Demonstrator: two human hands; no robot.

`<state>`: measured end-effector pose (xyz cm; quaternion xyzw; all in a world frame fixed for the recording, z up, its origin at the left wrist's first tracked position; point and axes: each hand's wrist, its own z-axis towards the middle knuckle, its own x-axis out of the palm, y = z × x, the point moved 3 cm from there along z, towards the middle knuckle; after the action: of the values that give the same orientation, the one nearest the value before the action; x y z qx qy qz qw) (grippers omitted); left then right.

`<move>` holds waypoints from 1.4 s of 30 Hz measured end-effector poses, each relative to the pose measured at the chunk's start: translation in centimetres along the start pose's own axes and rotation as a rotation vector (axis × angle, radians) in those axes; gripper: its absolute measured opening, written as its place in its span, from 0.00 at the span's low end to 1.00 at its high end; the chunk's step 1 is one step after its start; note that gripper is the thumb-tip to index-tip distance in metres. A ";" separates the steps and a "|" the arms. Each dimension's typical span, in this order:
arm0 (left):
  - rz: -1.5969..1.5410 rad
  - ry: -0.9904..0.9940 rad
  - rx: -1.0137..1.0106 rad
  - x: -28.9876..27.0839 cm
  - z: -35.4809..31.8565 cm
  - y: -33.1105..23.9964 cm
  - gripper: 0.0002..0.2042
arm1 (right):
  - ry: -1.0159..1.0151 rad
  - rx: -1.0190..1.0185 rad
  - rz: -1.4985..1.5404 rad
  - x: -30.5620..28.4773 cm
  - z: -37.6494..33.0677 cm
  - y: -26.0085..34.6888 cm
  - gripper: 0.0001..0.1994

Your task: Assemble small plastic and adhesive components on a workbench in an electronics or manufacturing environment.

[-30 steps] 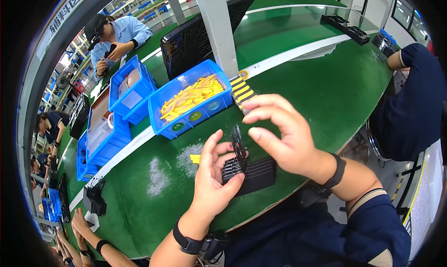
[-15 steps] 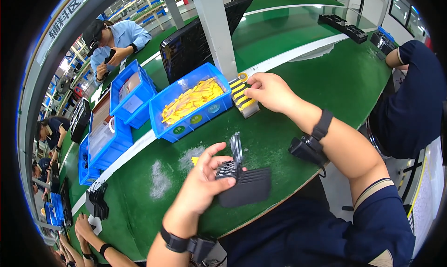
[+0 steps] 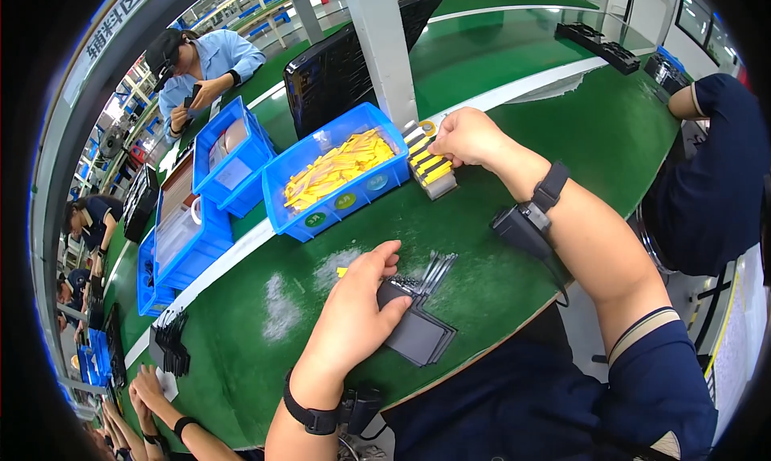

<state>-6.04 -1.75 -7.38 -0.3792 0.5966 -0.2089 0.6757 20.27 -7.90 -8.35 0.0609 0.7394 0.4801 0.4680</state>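
Note:
My left hand (image 3: 357,308) is closed on a stack of flat dark-grey rectangular pieces (image 3: 418,332), thumb on top. Narrow dark tails (image 3: 438,270) fan out from the stack's far edge. Farther off, my right hand (image 3: 474,140) pinches at the right edge of a small holder (image 3: 440,189) banded with yellow strips (image 3: 426,160) and black gaps. Its fingertips touch a yellow strip; whether that strip is lifted is hidden by the fingers. Just left of the holder stands a blue bin (image 3: 309,230) full of loose yellow pieces (image 3: 341,168).
A grey post (image 3: 381,51) rises behind the bin, beside a large black panel (image 3: 329,83). More blue bins (image 3: 205,240) stand to the left. Pale debris (image 3: 279,308) lies on the green tabletop (image 3: 241,356). Co-workers sit at left and right; another dark stack (image 3: 169,344) lies near one's hands.
My left hand has turned the stack flatter; its tails, upright before, now slant away to the right. My right hand stays at the striped holder, its fingers closer together. The view has shifted slightly.

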 end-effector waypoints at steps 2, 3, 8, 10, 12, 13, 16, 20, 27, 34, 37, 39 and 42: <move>0.015 -0.101 0.044 -0.8 -0.3 -0.6 0.27 | -0.099 -0.092 -0.135 -0.6 -0.7 0.8 0.08; 0.032 -0.200 0.094 -1.3 -0.3 -0.9 0.24 | -0.097 -0.092 -0.137 -0.9 -1.0 1.1 0.08; -0.358 -0.384 -0.075 -3.4 -0.9 0.6 0.14 | -0.074 -0.403 0.376 -0.4 -6.2 6.8 0.06; -0.449 -0.473 -0.039 -3.1 -0.6 1.8 0.14 | 0.145 -0.342 0.544 2.7 -8.2 8.1 0.07; -0.589 -0.562 0.022 -3.1 -0.4 2.9 0.12 | 0.261 -0.329 0.663 4.5 -9.2 8.1 0.07; -0.584 -0.569 0.014 -3.1 -0.6 3.0 0.12 | 0.289 -0.329 0.737 5.1 -9.4 7.9 0.07; -0.661 -0.537 0.080 -3.3 -0.5 2.7 0.12 | 0.293 -0.337 0.825 6.1 -9.4 7.0 0.06; -0.700 -0.558 0.074 -2.9 -0.2 2.6 0.12 | 0.272 -0.359 0.876 6.6 -9.1 6.1 0.06; -0.785 -0.488 0.085 -2.9 0.1 3.2 0.13 | 0.437 -0.376 0.855 6.8 -8.9 5.7 0.07; -0.761 -0.385 -0.212 -2.7 0.5 5.3 0.08 | 0.355 -0.347 0.887 6.8 -9.3 5.8 0.09; 0.205 -0.400 -0.172 -2.9 0.6 6.2 0.09 | 0.174 -0.452 0.815 6.5 -9.1 5.7 0.07; 0.418 -0.379 -0.112 -2.8 0.3 4.8 0.11 | 0.114 -0.542 0.797 6.5 -9.4 6.0 0.08; 0.527 -0.337 0.010 -1.9 -0.4 0.4 0.26 | 0.043 -0.626 0.607 5.9 -9.5 5.8 0.09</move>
<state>-6.82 -0.23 -6.48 -0.2374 0.5527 0.0363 0.7980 7.77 -7.87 -6.68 0.1207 0.5165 0.7979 0.2864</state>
